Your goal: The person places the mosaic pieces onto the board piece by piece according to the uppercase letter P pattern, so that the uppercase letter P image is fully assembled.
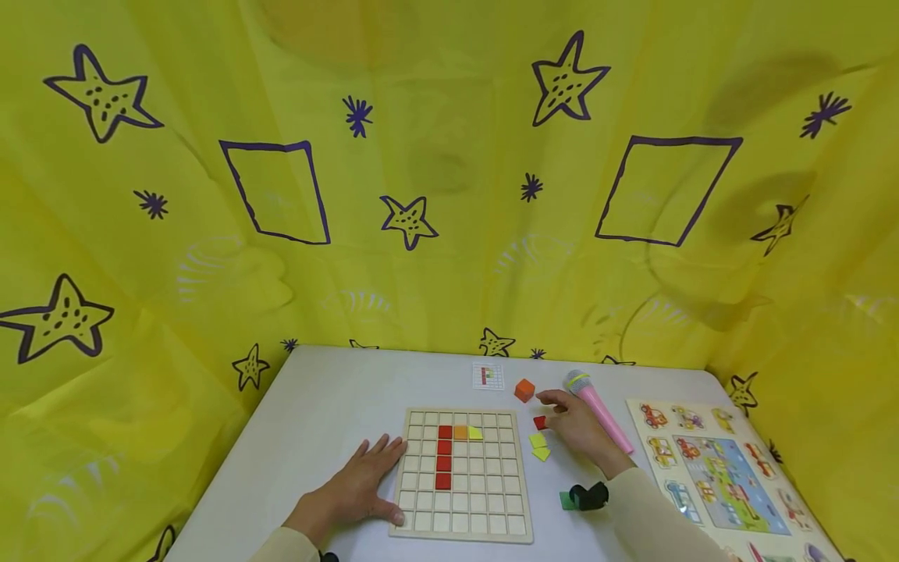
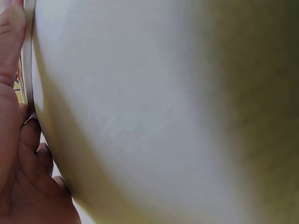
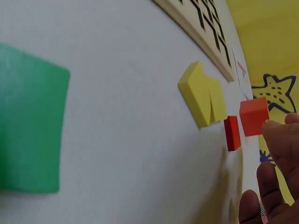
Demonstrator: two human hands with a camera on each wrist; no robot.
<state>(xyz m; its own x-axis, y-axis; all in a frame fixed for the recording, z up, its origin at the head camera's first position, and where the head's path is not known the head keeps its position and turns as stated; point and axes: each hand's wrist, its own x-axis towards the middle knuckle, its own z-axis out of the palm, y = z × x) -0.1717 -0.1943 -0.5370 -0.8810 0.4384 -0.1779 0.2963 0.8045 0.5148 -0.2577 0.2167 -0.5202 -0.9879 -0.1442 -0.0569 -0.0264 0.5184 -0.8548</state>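
A wooden grid board (image 1: 487, 499) lies on the table with a column of red tiles (image 1: 444, 447), an orange tile (image 1: 460, 432) and a yellow piece (image 1: 475, 433) in its cells. My left hand (image 1: 357, 485) rests at the board's left edge, fingers spread and thumb at the near corner. In the left wrist view, its fingers (image 2: 30, 135) touch the board's side. My right hand (image 1: 577, 425) hovers right of the board with loosely bent fingers, holding nothing. Nearest to it are a loose red tile (image 3: 231, 133) and an orange block (image 3: 254, 116). Yellow pieces (image 3: 201, 95) lie just nearer.
Behind the board lies a small pattern card (image 1: 488, 376). A pink microphone (image 1: 605, 415) lies beyond my right hand, and a picture puzzle board (image 1: 730, 476) fills the right side. A green piece (image 3: 30, 121) sits by my right wrist. Yellow curtain (image 1: 449, 195) encloses the table.
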